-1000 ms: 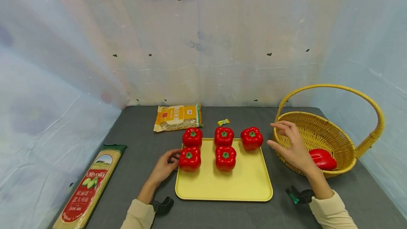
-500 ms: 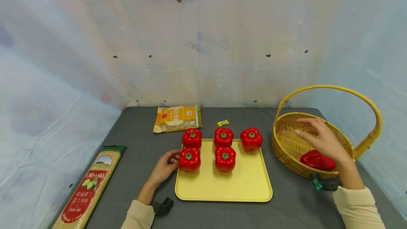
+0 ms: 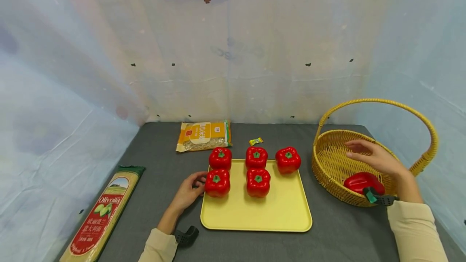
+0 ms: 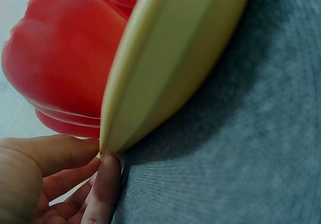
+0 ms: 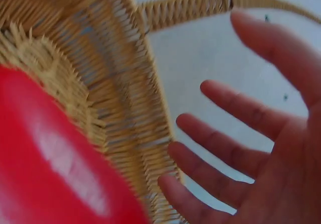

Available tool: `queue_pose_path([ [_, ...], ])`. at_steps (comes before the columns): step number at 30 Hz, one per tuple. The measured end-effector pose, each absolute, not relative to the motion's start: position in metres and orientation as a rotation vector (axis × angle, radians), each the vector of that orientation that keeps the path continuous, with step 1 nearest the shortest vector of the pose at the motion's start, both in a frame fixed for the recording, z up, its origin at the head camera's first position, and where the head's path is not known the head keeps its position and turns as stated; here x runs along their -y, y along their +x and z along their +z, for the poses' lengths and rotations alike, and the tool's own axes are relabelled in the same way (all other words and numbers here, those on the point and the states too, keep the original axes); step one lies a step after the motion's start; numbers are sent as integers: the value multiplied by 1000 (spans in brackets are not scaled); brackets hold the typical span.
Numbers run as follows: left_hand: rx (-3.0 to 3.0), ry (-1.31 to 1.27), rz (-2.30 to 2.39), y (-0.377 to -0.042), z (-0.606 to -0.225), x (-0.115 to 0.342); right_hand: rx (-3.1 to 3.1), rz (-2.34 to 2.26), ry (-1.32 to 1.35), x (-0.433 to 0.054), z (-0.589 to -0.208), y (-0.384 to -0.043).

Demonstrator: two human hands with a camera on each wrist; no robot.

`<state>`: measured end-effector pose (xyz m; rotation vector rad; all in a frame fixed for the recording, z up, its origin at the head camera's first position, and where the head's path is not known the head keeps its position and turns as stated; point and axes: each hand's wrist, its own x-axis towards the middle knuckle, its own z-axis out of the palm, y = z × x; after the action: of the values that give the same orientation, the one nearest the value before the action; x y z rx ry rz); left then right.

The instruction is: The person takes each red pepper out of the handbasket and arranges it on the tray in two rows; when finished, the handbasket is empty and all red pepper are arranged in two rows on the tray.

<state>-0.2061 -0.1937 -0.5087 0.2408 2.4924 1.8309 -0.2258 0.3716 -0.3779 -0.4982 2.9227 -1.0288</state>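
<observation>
Several red bell peppers (image 3: 258,182) with green stems sit on a yellow tray (image 3: 276,213); the back ones are at its far edge. My left hand (image 3: 190,189) pinches the tray's left rim (image 4: 165,78) between thumb and finger, beside the front left pepper (image 4: 70,53). My right hand (image 3: 376,157) is held over the yellow wicker basket (image 3: 324,175), fingers spread and holding nothing. Inside the basket lies a red pepper (image 3: 364,182) on its side, below my right hand. In the right wrist view, that pepper (image 5: 55,153) is apart from my fingers (image 5: 225,138).
The basket's tall arched handle (image 3: 378,100) rises above my right hand. An orange grain bag (image 3: 204,136) and a small yellow wrapped candy (image 3: 256,141) lie behind the tray. A long spaghetti pack (image 3: 103,213) lies at the left of the grey table (image 3: 160,148).
My right hand has moved right from the basket's left rim to over its inside. The pepper in the basket has shifted slightly left. My left hand and the tray have stayed put.
</observation>
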Motion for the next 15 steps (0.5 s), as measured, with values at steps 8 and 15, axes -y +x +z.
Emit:
queue_pose_path([
  [8,-2478,245,1833,-207,-509,194,-2804,-1065,-430,-389,-393,-230],
  [15,-2480,256,1840,-206,-509,194,-2718,-1004,-403,-400,-402,-231],
])
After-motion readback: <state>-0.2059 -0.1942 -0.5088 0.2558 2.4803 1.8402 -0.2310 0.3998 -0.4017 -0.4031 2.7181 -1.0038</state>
